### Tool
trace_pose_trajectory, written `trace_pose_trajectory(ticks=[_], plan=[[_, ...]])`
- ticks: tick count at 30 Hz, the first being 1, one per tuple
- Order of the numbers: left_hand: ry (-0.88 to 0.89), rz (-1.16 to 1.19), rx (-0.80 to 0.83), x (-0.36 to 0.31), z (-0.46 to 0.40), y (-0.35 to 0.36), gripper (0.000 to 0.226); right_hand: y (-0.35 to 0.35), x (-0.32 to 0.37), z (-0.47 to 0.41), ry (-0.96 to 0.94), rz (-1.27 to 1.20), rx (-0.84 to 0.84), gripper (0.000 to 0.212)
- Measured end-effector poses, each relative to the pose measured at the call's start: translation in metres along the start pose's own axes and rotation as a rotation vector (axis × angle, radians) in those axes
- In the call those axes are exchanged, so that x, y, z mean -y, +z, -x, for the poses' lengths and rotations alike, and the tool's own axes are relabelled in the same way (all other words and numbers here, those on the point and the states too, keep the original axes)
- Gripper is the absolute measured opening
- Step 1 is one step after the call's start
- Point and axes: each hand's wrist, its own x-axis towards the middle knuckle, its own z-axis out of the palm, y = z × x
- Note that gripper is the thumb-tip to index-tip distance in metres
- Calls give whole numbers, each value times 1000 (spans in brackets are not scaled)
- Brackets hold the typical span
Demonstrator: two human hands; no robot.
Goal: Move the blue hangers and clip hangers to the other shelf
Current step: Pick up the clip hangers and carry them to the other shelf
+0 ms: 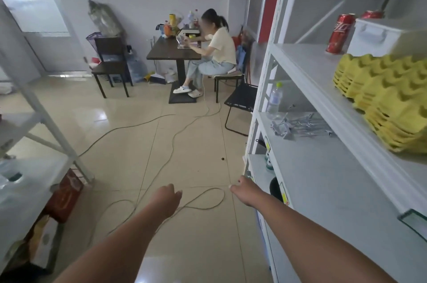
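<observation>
No blue hangers or clip hangers show in the head view. My left hand (166, 197) reaches out low over the tiled floor, fingers curled loosely and holding nothing. My right hand (245, 190) is stretched toward the front edge of the white shelf unit (323, 181) on the right, close to a low shelf; its fingers are bent and nothing shows in them. A pile of grey metal hooks (298, 125) lies on the middle shelf of that unit. Another white shelf unit (27, 125) stands at the left edge.
Yellow egg trays (388, 98), two red cans (339, 33), a white box (379, 37) and a water bottle (275, 100) sit on the right shelves. Cables (171, 144) snake across the floor. A person sits at a dark table (171, 51) with chairs at the back.
</observation>
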Motion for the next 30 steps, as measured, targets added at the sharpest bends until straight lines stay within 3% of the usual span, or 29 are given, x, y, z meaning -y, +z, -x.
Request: trace_pose_trajectory(ticks=[12,15,25,30], plan=[[220,-16,-16,-9,-246,-83,42,-61,80,-170,138,-116,-113,52],[264,-23,10,-31,-292,-95,42,-80,90,-200,157,-169,-173,64],[359,-38,83,-124,-426,-113,42,-157,79,-312,271,-201,-269,58],[380,-42,93,-177,-487,-134,40,-199,62,-357,309,-222,-289,36]])
